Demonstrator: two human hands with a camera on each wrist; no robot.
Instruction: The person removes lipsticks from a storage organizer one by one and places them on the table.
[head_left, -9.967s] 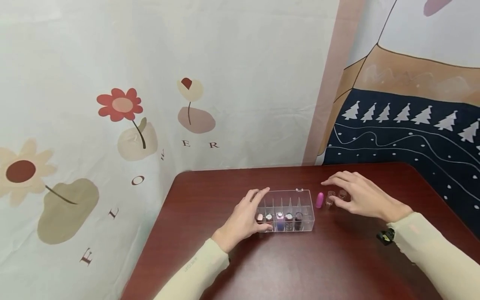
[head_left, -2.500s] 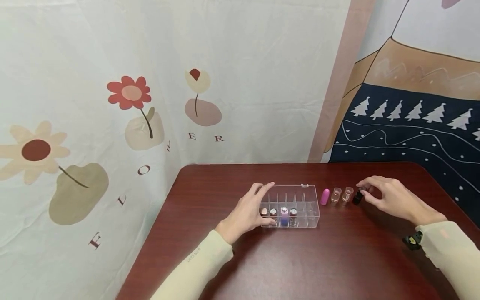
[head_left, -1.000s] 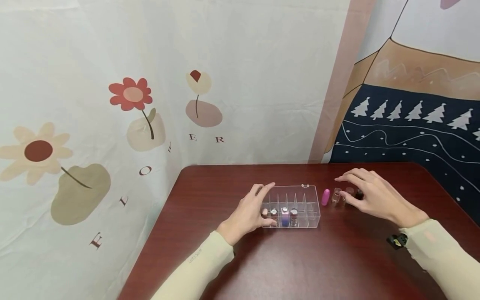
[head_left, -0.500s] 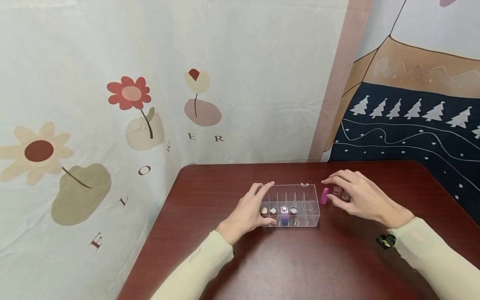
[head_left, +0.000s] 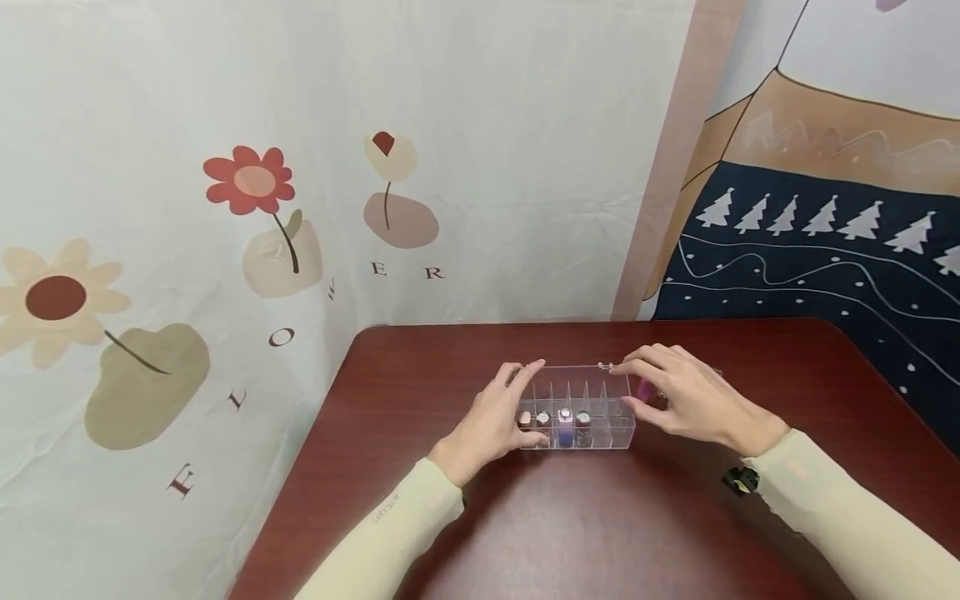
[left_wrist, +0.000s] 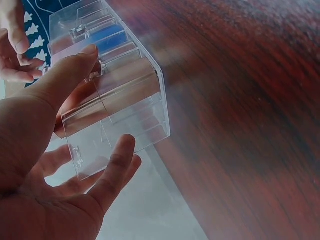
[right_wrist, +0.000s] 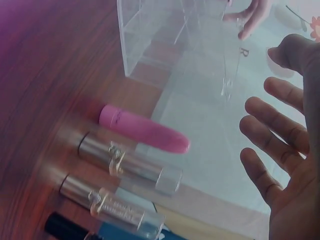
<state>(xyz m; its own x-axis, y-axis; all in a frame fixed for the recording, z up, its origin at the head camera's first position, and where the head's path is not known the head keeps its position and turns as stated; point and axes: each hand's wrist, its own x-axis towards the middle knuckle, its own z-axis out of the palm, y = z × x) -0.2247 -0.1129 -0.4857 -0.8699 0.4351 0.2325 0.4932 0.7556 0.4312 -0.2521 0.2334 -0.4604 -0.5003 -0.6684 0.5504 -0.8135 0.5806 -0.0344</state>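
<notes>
My left hand (head_left: 483, 429) grips the left end of a clear divided lipstick organizer (head_left: 618, 435), thumb in front and fingers behind. Several lipstick tubes stand in its left compartments, among them a purple-blue one (head_left: 566, 431) and a copper-coloured one (left_wrist: 135, 82). Over the organizer's right end hovers my right hand (head_left: 690, 396), fingers spread and holding nothing. Beside that end a pink lipstick (right_wrist: 145, 131) stands on the table, mostly covered by the right hand in the head view. Two clear-capped tubes, one nearer (right_wrist: 132, 165) and one farther (right_wrist: 112, 207), and a black tube (right_wrist: 66, 227) continue the row.
The dark red wooden table (head_left: 525, 533) meets a pale flower-printed cloth (head_left: 480, 167) at the back. A navy cloth with white trees (head_left: 817, 250) hangs at the right.
A dark tube left the organizer's fifth compartment and now stands at the row's right end. My right hand let it go and moved left to the organizer. The left hand keeps its grip.
</notes>
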